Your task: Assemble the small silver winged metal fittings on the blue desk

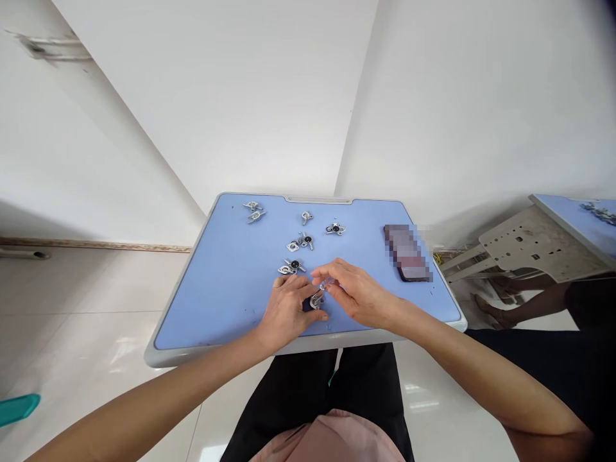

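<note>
A pink top (pixel 332 439) fills the bottom centre of the frame, with black trousers (pixel 308 398) just above it. A small metal fitting (pixel 316 300) sits slightly below the middle of the frame, near the front edge of the blue desk (pixel 202 295), between the two hands. The left hand (pixel 291 307) grasps it, thumb on the near side and fingers on the far side. The right hand (pixel 353 290) comes in from the right, thumb and forefinger pinching a small clear piece (pixel 327 282) just above the fitting; whether the two touch is too small to tell.

Just beyond the left fingers lies a metal fitting with a black disc (pixel 292 266), and above that a cluster of metal parts (pixel 300 242), also with a black disc. Farther up, a lone metal part (pixel 307 218) lies near the middle, a black-centred fitting (pixel 335 228) to its right, and a pair of metal parts (pixel 255 212) toward the desk's upper left corner. A phone (pixel 409 256), blurred by pixelation, lies on the desk's right side.

At the right edge of the frame a second desk (pixel 561 208) bears metal pieces (pixel 599 212), with another person's leg (pixel 536 309) below. A teal object (pixel 19 409) shows at lower left, and white wall (pixel 231 90) spans the top.
</note>
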`<state>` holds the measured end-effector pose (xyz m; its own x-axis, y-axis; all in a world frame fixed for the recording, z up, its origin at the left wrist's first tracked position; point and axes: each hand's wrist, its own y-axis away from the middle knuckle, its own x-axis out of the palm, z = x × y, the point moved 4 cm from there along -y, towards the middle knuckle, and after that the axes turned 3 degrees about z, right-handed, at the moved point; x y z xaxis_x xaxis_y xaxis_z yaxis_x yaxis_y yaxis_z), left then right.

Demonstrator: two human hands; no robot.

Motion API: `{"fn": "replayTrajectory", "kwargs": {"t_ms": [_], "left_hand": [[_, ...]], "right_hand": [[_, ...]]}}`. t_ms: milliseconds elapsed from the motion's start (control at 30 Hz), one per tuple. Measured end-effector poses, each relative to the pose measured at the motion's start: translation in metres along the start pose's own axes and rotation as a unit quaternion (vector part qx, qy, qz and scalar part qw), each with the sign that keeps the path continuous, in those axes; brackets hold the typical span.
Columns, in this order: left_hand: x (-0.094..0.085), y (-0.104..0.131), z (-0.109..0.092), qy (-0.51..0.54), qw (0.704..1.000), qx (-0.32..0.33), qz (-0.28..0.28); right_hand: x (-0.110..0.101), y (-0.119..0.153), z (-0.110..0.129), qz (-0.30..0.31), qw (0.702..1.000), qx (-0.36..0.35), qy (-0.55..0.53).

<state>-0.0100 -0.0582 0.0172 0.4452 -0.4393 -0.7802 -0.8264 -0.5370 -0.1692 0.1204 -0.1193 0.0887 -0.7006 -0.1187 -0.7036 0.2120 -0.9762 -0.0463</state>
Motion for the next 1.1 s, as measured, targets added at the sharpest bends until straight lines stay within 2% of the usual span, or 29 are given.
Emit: {"fn": "replayTrajectory", "kwargs": {"t_ms": [67, 167, 300, 367, 533, 633, 800, 867, 1000, 1100], "left_hand": [[0.002, -0.003, 0.000, -0.026, 1.000, 0.003, -0.011], [0.001, -0.005, 0.001, -0.042, 0.999, 0.007, 0.009], [-0.007, 0.000, 0.001, 0.023, 0.998, 0.027, 0.060], [-0.009, 0.001, 0.003, 0.051, 0.997, 0.016, 0.060], [-0.007, -0.003, 0.004, 0.064, 0.997, -0.005, 0.037], [-0.006, -0.006, 0.003, 0.069, 0.997, -0.003, 0.027], [-0.004, -0.006, 0.005, 0.061, 0.998, -0.007, 0.000], [-0.004, -0.005, 0.005, 0.056, 0.998, -0.002, -0.015], [-0.004, -0.004, 0.002, 0.044, 0.999, 0.012, -0.027], [-0.004, -0.005, 0.002, 0.055, 0.998, 0.003, -0.027]], "right_hand": [[0.005, -0.002, -0.002, -0.021, 0.999, 0.030, -0.015], [0.011, -0.002, -0.007, -0.064, 0.995, 0.077, -0.023], [0.014, -0.001, -0.011, -0.082, 0.986, 0.102, 0.100], [0.013, -0.002, -0.012, -0.083, 0.981, 0.121, 0.129], [0.008, -0.008, -0.007, -0.111, 0.983, 0.146, 0.004], [0.003, -0.006, -0.002, -0.102, 0.986, 0.125, -0.034], [0.003, -0.003, 0.011, 0.025, 0.999, 0.024, -0.039], [0.004, -0.003, 0.013, 0.016, 1.000, 0.008, 0.000], [0.006, -0.006, 0.011, -0.063, 0.991, 0.002, 0.115], [0.007, -0.007, 0.009, -0.072, 0.989, -0.048, 0.120]]}}
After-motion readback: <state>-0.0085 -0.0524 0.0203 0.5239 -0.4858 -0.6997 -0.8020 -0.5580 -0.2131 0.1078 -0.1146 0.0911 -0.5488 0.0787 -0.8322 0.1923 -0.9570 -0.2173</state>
